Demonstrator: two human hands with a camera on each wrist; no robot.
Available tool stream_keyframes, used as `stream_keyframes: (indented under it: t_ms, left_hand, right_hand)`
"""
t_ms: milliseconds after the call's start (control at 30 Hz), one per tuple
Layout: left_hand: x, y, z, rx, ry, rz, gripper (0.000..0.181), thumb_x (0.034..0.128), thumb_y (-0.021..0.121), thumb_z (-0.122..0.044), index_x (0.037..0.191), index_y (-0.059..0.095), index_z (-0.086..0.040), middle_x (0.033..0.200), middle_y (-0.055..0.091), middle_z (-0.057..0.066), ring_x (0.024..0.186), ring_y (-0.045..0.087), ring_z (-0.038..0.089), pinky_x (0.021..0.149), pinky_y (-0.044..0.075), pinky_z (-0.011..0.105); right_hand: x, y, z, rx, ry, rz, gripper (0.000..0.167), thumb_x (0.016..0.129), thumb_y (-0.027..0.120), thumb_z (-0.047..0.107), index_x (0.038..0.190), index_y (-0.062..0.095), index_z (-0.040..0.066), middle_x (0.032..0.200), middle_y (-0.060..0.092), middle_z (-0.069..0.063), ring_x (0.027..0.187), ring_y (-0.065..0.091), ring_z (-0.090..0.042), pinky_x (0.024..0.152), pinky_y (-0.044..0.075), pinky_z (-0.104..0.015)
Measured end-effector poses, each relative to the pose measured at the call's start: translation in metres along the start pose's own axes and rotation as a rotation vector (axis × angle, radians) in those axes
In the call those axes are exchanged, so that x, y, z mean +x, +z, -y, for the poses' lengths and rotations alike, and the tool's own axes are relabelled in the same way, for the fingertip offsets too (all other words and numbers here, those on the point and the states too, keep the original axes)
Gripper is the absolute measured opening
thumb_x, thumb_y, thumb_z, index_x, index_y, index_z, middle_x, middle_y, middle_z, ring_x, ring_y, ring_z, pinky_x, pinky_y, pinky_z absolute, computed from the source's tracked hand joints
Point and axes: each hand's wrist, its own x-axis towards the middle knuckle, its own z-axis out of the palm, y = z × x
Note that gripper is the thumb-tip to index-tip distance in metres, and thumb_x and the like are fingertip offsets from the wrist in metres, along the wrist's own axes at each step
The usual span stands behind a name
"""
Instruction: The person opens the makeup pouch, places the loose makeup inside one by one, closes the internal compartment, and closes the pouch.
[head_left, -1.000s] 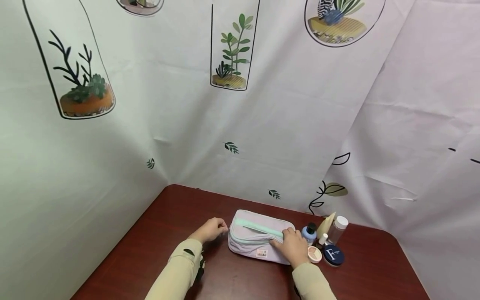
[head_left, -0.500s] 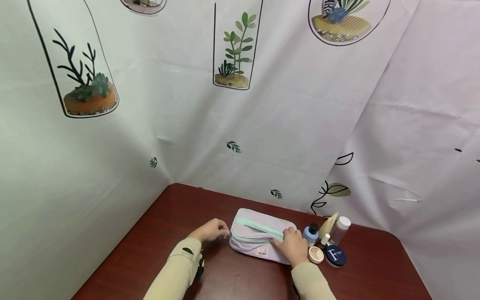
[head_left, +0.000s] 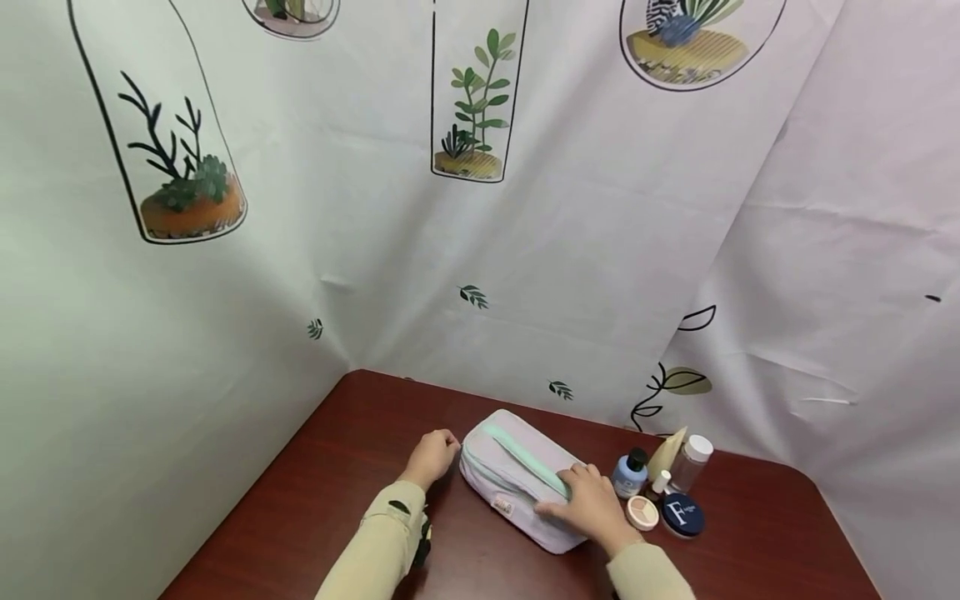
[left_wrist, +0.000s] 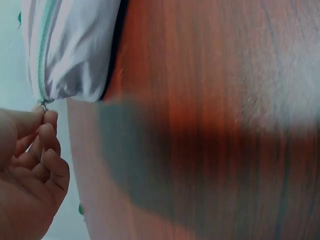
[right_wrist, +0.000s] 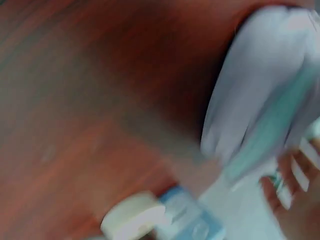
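A lilac zip pouch (head_left: 501, 460) with a mint strap (head_left: 525, 454) lies aslant on the table in the head view. At its far-left corner is my left hand (head_left: 435, 454). The left wrist view shows that hand's thumb and forefinger pinching the small metal zipper pull (left_wrist: 43, 106) at the end of the mint zipper (left_wrist: 42, 55). My right hand (head_left: 596, 504) grips the pouch's right end, thumb on the front side and fingers over the top near the strap. The right wrist view is blurred, with the pouch (right_wrist: 250, 85) at the upper right.
Right of the pouch stand a blue bottle (head_left: 630, 477) with a black cap, a beige tube (head_left: 666, 454), a white-capped clear jar (head_left: 690, 465) and a small white-capped bottle (head_left: 659, 483). A three-colour round palette (head_left: 642, 512) and dark round compact (head_left: 682, 515) lie in front.
The pouch has turned, its right end swinging toward the person and its left end away. Both hands have moved with it, and the left hand has gone slightly farther back.
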Motion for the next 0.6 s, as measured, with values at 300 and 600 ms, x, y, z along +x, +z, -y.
stream_keyframes:
  t_ms: [300,600]
  left_hand:
    - [0.008,0.017,-0.004,-0.034,-0.051,-0.061,0.011,0.0802,0.061,-0.001,0.084,0.071,0.0,0.085,0.068,0.01,0.079,0.063,0.024,0.069,0.05,0.037]
    - [0.013,0.023,-0.015,0.011,-0.06,-0.059,0.014,0.0856,0.06,-0.006,0.073,0.066,-0.006,0.075,0.063,0.004,0.065,0.055,0.017,0.063,0.047,0.036]
  right_hand:
    - [-0.019,-0.022,-0.039,0.112,-0.234,0.227,0.095,0.05,0.089,0.03,0.133,0.048,0.006,0.131,0.049,-0.014,0.12,0.041,-0.038,0.089,0.032,-0.063]
    - [-0.021,-0.012,-0.045,0.105,-0.242,0.137,0.061,0.049,0.088,0.035,0.099,0.062,0.01,0.105,0.055,0.002,0.097,0.051,-0.023,0.078,0.041,-0.045]
